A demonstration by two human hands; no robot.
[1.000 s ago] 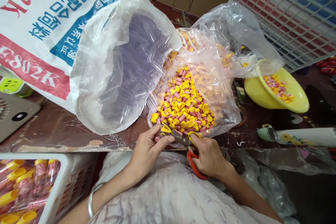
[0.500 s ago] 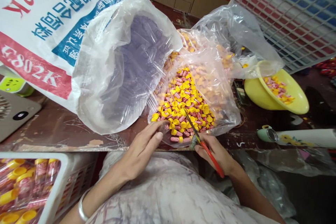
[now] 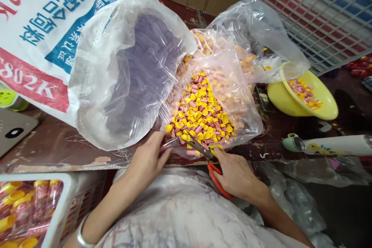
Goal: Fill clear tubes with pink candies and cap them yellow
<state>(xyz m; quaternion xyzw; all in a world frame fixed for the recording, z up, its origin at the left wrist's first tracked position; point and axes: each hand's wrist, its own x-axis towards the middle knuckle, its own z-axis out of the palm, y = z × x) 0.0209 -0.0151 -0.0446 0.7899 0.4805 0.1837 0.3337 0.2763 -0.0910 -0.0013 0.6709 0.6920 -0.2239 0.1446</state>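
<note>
My left hand [image 3: 149,155] is closed at the table's front edge, its fingers on what looks like a clear plastic tube [image 3: 172,143]. My right hand [image 3: 236,170] holds red-handled scissors [image 3: 219,182] with the blades apart, their tips pointing left near the tube's end. Close to my right fingertips is a yellow piece [image 3: 216,148], partly covered. Behind the blades, a clear plastic bag [image 3: 244,124] lies with its mouth toward me, filled with small yellow-capped pieces [image 3: 200,112] with red-and-white patterned wraps.
At left a large printed woven sack [image 3: 78,97] gapes, holding clear tubes [image 3: 151,54]. A yellow bowl [image 3: 328,104] and a flowered bottle [image 3: 334,144] stand right. A white crate [image 3: 68,190] of capped tubes is at lower left. A white wire grid [image 3: 319,19] leans behind.
The scissors have swung left and their blades have opened. My left hand has shifted left and its fingers have closed on the tube. The whole view has slid slightly.
</note>
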